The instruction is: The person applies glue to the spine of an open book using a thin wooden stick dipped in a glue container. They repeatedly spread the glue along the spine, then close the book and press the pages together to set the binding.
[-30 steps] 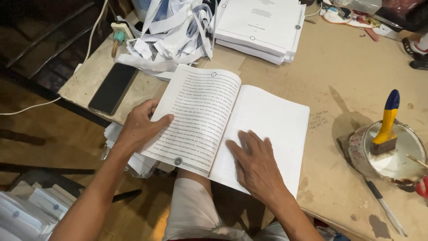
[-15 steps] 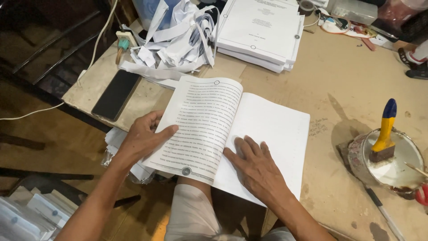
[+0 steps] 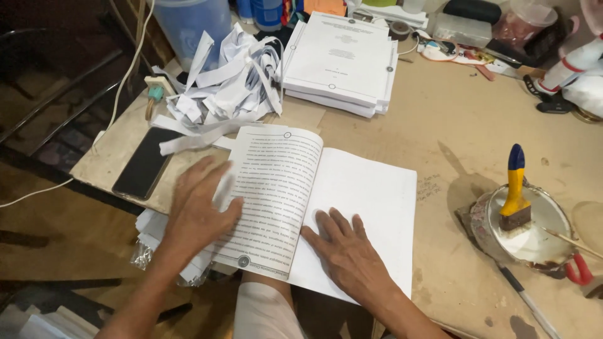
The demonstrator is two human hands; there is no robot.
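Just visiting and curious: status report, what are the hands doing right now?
Left hand flat on open book's printed page. Right hand flat on blank page. Paper scraps crowd the left edge.

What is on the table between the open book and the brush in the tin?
Only bare table, with faint scribbles, between the open book and the brush in its tin, as seen by the head camera.

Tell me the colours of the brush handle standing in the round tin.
The brush handle is yellow with a blue tip, seen in the head view, the only one.

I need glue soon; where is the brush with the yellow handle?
In the head view, the brush stands in the round tin at the table's right, beyond the right hand.
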